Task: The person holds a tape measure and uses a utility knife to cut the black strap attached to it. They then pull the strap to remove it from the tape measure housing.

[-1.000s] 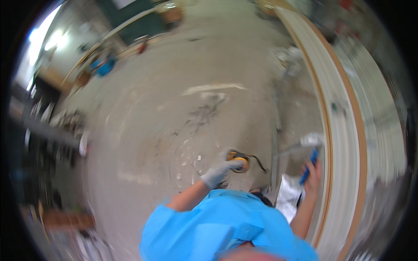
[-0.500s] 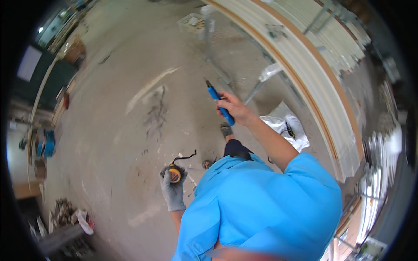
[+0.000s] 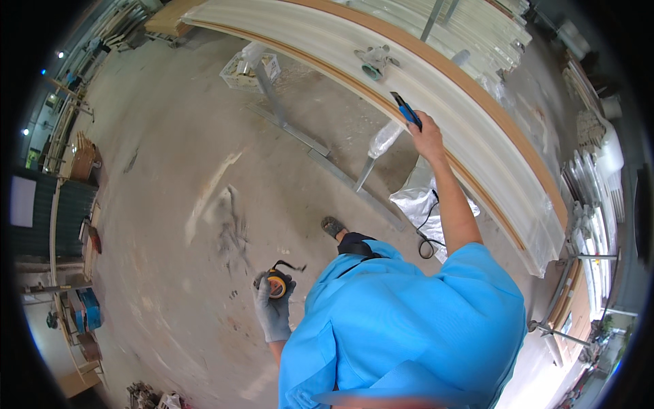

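Note:
My right hand (image 3: 428, 141), bare, is closed round a blue utility knife (image 3: 409, 114). Its dark tip points up and to the left, over the near edge of a long stack of white boards (image 3: 470, 109) edged with brown strips. Lower down, in a grey glove, my left hand (image 3: 274, 317) grips a round yellow-and-black tape measure (image 3: 277, 286) with a black strap hanging loose from it. Beyond the knife, a crumpled clump with a green ring-shaped piece (image 3: 371, 71) lies on the boards.
Metal stand legs (image 3: 310, 143) reach the floor below the boards. A white crate (image 3: 251, 71) of scraps stands under the far end. Silvery plastic sheeting (image 3: 414, 203) with a black cord (image 3: 427, 245) lies at my right. More wrapped white lengths (image 3: 477, 34) are stacked beyond.
My right hand has moved up and to the right with the utility knife, from above the floor to the boards' edge. My left hand still holds the tape measure; the view has turned.

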Tool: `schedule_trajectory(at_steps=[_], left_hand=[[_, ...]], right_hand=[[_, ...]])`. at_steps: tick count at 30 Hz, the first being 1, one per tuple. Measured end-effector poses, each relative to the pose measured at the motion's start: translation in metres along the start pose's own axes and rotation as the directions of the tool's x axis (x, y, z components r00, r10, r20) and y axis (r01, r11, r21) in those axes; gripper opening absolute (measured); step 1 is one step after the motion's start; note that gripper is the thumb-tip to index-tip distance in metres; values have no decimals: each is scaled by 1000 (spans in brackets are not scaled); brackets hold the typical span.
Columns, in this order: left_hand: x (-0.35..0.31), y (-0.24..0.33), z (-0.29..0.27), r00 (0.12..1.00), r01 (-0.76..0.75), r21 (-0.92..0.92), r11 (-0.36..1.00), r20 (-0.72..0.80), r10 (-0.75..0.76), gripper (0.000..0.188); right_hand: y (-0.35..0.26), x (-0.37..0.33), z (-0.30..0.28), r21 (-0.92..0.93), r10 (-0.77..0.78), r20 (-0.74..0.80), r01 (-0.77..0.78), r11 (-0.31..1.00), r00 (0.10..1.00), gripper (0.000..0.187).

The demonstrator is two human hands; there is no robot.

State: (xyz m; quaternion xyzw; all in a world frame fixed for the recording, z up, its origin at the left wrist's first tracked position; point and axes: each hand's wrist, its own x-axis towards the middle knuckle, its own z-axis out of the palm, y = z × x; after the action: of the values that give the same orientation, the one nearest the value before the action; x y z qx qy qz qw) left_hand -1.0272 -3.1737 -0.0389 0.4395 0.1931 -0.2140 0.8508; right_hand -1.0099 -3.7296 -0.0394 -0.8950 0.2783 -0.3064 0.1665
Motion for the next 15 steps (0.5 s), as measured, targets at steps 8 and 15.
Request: schedule_trajectory(at_steps=[8, 15], left_hand=[[75, 3, 119, 980, 61, 187, 981, 173, -94, 38], [112, 4, 167, 946, 168, 270, 948, 226, -232, 43]], right_hand=[[30, 57, -8, 620, 505, 510, -704, 346, 697, 29], [50, 54, -10, 732, 364, 628, -681, 21, 687, 32]])
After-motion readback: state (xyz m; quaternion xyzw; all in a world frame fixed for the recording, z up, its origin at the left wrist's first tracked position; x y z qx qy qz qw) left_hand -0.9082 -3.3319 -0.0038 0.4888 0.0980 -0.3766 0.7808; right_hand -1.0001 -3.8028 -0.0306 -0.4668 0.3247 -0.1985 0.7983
